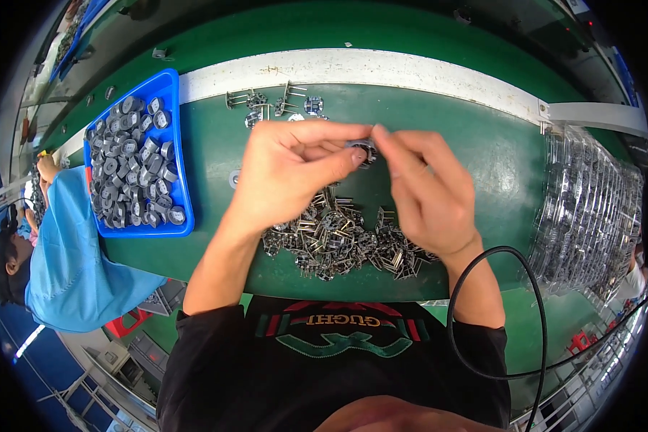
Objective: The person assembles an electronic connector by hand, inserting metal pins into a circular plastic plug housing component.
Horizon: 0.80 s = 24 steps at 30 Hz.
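Observation:
Above the green worktop (216,252), my left hand (281,165) pinches a small round part (367,154) with a grey rim and a dark, metallic inside, between thumb and forefinger. At its right edge, the closed fingertips of my right hand (435,191) press against the same part; my fingers partly hide it. Below both hands lies a heap of small metal-pronged plug inserts (331,234). Farther back, a few similar pronged pieces (255,101) stand loose. A pale small ring (235,178) rests on the worktop, left of my left wrist.
To the left stands a blue tray (186,169) full of grey round housings (126,165). Stacked clear plastic trays (587,209) fill the right side. A white rail (367,68) runs along the back. A black cable (533,288) loops by my right forearm. Another person in blue (79,259) works at far left.

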{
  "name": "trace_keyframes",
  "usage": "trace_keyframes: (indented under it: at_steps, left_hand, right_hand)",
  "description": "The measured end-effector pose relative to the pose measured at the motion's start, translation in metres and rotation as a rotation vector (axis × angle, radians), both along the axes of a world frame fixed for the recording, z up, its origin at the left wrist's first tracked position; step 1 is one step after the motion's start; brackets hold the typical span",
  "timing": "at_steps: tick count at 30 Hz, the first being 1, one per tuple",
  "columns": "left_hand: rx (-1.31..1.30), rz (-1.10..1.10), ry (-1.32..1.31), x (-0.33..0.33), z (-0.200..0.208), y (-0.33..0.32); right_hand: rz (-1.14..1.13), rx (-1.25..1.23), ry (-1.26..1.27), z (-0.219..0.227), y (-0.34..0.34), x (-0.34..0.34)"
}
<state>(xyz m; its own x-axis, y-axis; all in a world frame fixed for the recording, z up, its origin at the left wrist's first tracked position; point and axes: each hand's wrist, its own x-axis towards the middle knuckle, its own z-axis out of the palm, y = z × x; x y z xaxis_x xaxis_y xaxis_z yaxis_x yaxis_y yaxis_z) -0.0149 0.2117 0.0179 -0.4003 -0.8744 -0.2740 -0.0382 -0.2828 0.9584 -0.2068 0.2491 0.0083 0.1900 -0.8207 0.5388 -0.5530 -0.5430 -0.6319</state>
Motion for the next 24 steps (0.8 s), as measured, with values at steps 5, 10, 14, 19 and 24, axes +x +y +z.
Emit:
trace_keyframes:
  at_steps: [5,10,14,19,24]
  left_hand:
    - [-0.429,0.102,-0.301,0.022,0.008,-0.064]
    - [-0.437,0.227,-0.589,0.046,-0.018,-0.177]
    - [-0.338,0.329,-0.589,0.062,-0.04,-0.223]
    - [-0.234,0.329,-0.441,0.069,-0.043,-0.227]
    - [-0.793,0.402,-1.242,0.106,-0.026,-0.22]
  right_hand:
    - [0.411,0.446,0.194,0.008,0.0,-0.036]
    - [0.475,0.458,0.29,0.006,0.005,-0.031]
    - [0.449,0.442,0.341,0.001,0.006,-0.03]
    - [0.437,0.465,0.372,0.004,0.005,-0.027]
    - [0.534,0.438,0.309,0.001,0.006,-0.024]
